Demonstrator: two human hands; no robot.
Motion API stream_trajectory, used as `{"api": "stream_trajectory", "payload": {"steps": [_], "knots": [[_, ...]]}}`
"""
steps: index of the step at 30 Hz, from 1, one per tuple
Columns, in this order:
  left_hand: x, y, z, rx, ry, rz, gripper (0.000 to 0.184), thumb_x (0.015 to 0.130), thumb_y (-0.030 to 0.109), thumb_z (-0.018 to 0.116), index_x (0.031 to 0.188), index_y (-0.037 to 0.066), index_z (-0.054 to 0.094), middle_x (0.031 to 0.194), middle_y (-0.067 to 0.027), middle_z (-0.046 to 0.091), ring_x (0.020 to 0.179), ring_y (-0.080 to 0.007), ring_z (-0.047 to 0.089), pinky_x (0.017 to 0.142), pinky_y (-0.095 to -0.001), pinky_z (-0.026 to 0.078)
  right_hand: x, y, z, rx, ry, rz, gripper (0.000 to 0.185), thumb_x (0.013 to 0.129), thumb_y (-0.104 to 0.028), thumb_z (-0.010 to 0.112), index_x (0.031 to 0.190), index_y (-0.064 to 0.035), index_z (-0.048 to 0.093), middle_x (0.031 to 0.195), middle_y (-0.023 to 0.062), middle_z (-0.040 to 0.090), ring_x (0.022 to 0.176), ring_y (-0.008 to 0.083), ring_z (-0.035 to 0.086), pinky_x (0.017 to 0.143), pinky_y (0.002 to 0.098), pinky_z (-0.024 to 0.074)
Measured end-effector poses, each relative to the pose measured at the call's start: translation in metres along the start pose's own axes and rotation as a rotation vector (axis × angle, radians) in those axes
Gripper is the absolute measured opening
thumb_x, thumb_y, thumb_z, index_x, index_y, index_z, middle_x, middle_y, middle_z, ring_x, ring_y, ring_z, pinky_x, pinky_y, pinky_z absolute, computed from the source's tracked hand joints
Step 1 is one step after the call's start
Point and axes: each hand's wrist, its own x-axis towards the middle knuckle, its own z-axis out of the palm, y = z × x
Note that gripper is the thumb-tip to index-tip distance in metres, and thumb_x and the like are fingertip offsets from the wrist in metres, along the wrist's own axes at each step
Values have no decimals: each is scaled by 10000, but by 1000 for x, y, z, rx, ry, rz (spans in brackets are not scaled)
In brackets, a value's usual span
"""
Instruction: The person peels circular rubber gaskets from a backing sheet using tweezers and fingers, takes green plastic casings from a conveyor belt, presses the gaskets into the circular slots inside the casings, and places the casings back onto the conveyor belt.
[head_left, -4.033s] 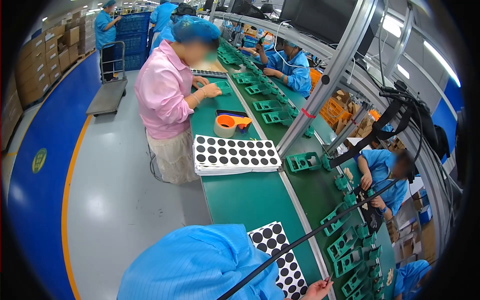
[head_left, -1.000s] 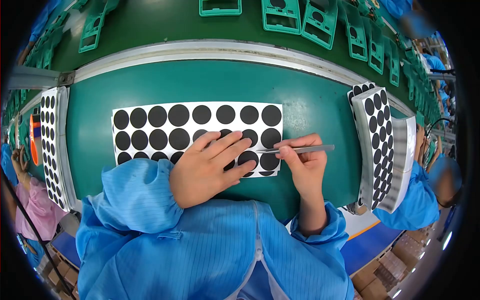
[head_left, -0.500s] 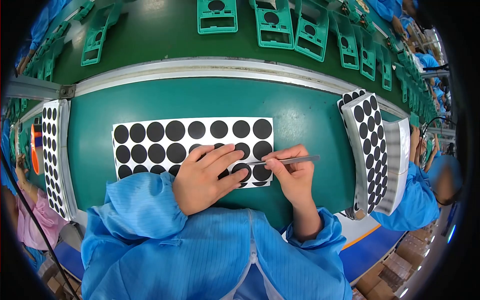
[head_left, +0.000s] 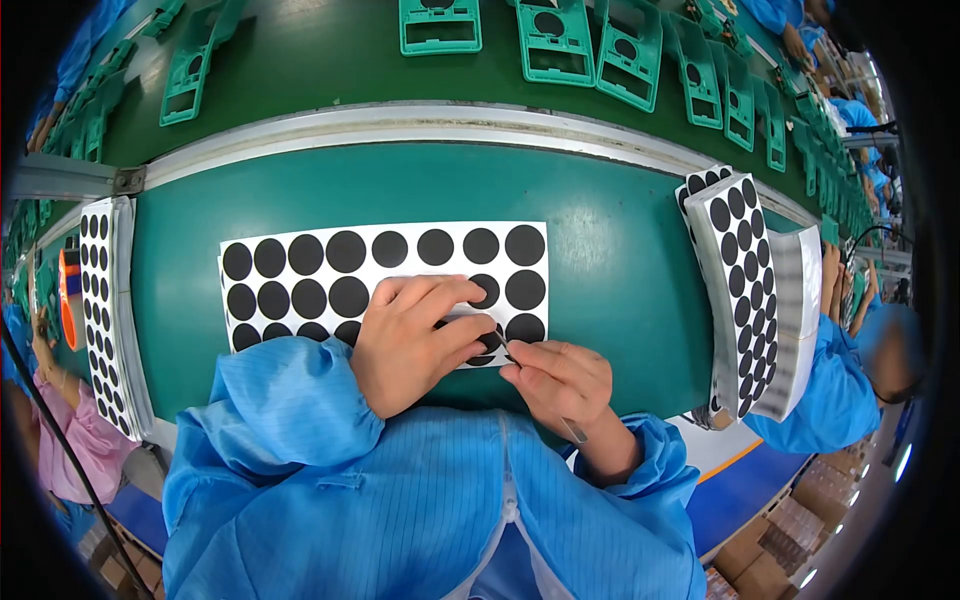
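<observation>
A white sheet of black round stickers (head_left: pixel 390 249) lies in front of me on the green work surface (head_left: pixel 640 320), with edges of another sheet showing under it. My left hand (head_left: pixel 420 335) rests on the sheet with its fingers spread and its fingertips near the stickers at the right. My right hand (head_left: pixel 562 385) pinches thin metal tweezers (head_left: pixel 573 430) by the sheet's lower right edge. Their tip points at a sticker in the bottom row beside my left fingertips. My fingers hide the middle of the tweezers.
Stacks of sticker sheets stand at the right (head_left: pixel 740 290) and left (head_left: pixel 105 310). Beyond a metal rail (head_left: pixel 430 115), green plastic housings (head_left: pixel 555 45) lie on a dark green belt (head_left: pixel 330 60). An orange object (head_left: pixel 70 300) is at far left. Other people sit at both sides.
My right hand has moved left and lower, turning the tweezers from nearly level to a steep slant, tip up. My left hand stays on the sheet, its fingers slightly more bent. The view has shifted slightly.
</observation>
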Motion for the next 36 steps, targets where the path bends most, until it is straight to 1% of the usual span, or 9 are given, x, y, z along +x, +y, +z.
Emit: {"api": "stream_trajectory", "payload": {"steps": [8, 15, 19, 22, 25, 27, 29, 34, 36], "knots": [[-1, -2, -5, 6, -50, 41, 324, 641, 214, 658, 953, 154, 591, 1060, -28, 506, 985, -200, 484, 771, -325, 342, -8, -9, -4, 29, -35, 32, 275, 618, -53, 722, 770, -37, 493, 791, 122, 608, 594, 215, 600, 477, 265, 495], [-5, -6, -7, -69, -80, 87, 386, 619, 209, 679, 983, 146, 567, 1109, -46, 494, 1019, -228, 486, 797, -352, 349, 5, -31, -38, 275, -75, 306, 305, 655, 12, 688, 860, -43, 469, 793, 171, 609, 574, 222, 599, 487, 264, 486], [-11, -8, -9, -80, -206, 103, 465, 665, 250, 663, 1087, 122, 518, 1237, -101, 397, 1143, -253, 389, 864, -379, 331, 32, -39, -46, 461, 333, 451, 230, 768, -16, 583, 852, -29, 370, 731, 200, 581, 498, 138, 541, 471, 217, 470], [-13, -5, -48, -160, -254, 110, 589, 704, 302, 640, 1216, 108, 424, 1293, -167, 311, 1211, -319, 295, 933, -414, 281, 60, -30, -35, 493, 487, 507, 215, 795, -80, 567, 838, -24, 364, 708, 187, 569, 479, 131, 522, 454, 194, 455], [4, -37, -104, 50, -97, -47, 605, 703, 274, 643, 1228, 92, 406, 1280, -196, 313, 1186, -347, 311, 960, -422, 268, 76, -20, -16, 543, 529, 556, 228, 802, -114, 566, 846, -26, 360, 701, 186, 566, 475, 133, 512, 447, 193, 449], [22, -87, -139, 186, 164, -87, 603, 714, 260, 633, 1239, 91, 391, 1275, -216, 309, 1173, -369, 316, 956, -434, 278, 82, -17, -4, 621, 558, 557, 214, 800, -92, 561, 852, -34, 361, 707, 186, 569, 481, 135, 518, 459, 195, 451], [36, -155, -157, 381, 333, -302, 637, 722, 290, 630, 1272, 141, 345, 1271, -240, 300, 1166, -393, 313, 949, -443, 286, 80, -12, 3, 667, 525, 629, 200, 800, -71, 555, 854, -44, 365, 712, 186, 572, 487, 135, 522, 475, 201, 455], [48, -279, -172, 545, 349, -799, 830, 638, 445, 656, 1321, 269, 219, 1260, -271, 286, 1156, -420, 313, 943, -438, 302, 72, 0, 12, 746, 534, 756, 184, 799, -49, 545, 849, -49, 368, 717, 180, 573, 501, 137, 534, 495, 203, 457], [56, -286, -172, 461, 359, -801, 846, 605, 464, 659, 1312, 258, 242, 1240, -273, 300, 1130, -420, 333, 925, -450, 317, 72, 1, 12, 749, 540, 772, 181, 797, -45, 544, 844, -45, 369, 714, 176, 571, 503, 137, 535, 497, 202, 457]]}}
